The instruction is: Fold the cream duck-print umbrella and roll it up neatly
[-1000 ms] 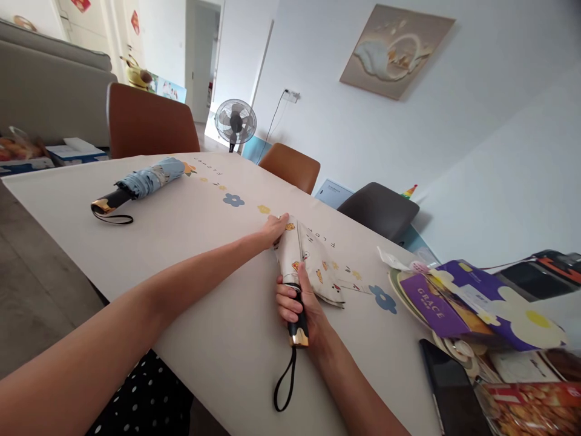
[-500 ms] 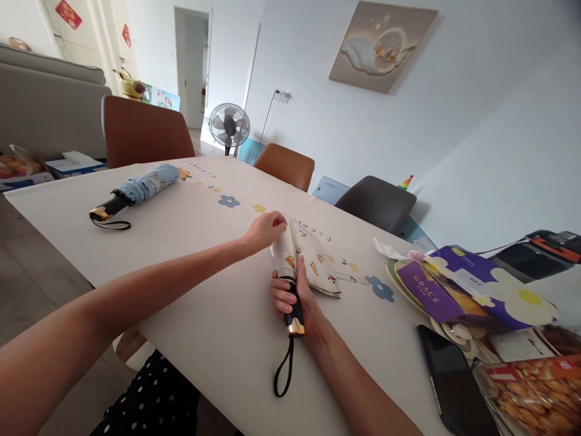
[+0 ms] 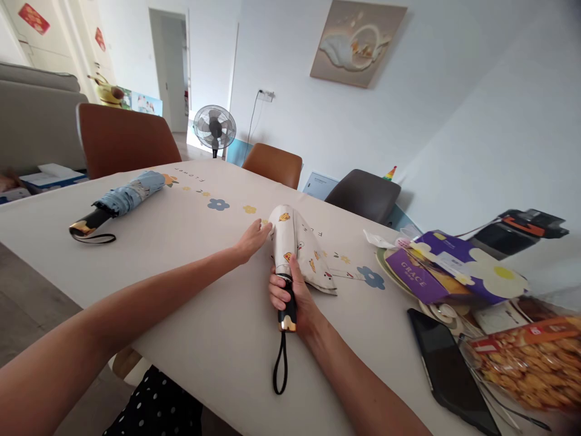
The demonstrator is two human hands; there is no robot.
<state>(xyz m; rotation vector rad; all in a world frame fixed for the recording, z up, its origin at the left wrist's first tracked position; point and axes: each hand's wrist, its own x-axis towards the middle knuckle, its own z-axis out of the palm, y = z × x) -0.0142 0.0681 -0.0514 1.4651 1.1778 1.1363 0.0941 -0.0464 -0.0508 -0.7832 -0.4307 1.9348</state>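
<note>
Cream fabric printed with small orange and red figures covers the folded umbrella (image 3: 297, 245), which lies on the desk (image 3: 190, 266) about midway along its near edge, tip pointing toward the far edge. The right hand (image 3: 290, 292) is wrapped tightly around its black handle (image 3: 287, 313), thumb laid up along the shaft; the gold end cap shows just below the fist. A black wrist strap (image 3: 280, 369) trails from the cap toward the near edge. The left hand (image 3: 252, 238) is flat and spread, with its fingertips touching the loose canopy near the tip and nothing gripped.

A second folded umbrella (image 3: 124, 198), pale blue with a black and gold handle, lies well apart near the far left corner, its strap looped on the cloth.

Toward the right edge a plate (image 3: 382, 261) carries a purple packet (image 3: 447, 272) marked GRACE, with a white and yellow flower on it (whatever lies under the packet is hidden). Just nearer, a black phone (image 3: 447, 366) lies face up. Beside it, at the near right corner, a clear bag (image 3: 521, 363) is filled with golden-brown snack pieces. Brown chairs (image 3: 122, 142) stand along the far edge.
</note>
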